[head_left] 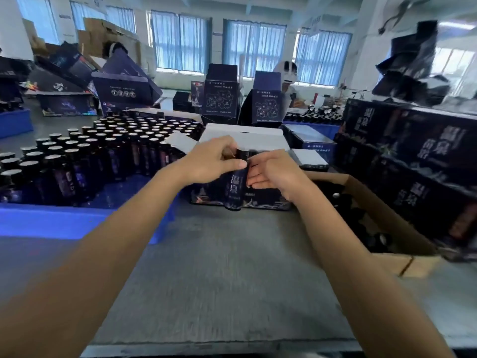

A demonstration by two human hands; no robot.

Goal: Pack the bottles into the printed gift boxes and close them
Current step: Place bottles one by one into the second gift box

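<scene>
- Gripping bottle [236, 186] top with left hand [211, 164], fingers curled; bracing its side with right hand [276, 177], fingers nearly straight.
- Held upright against open box [268, 201], mid-tabletop, probably for lowering in; blurred.

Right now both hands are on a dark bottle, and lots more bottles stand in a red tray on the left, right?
Not quite: in the head view the tray is blue, not red. The left hand and right hand are on the dark bottle; more bottles stand in the tray.
</scene>
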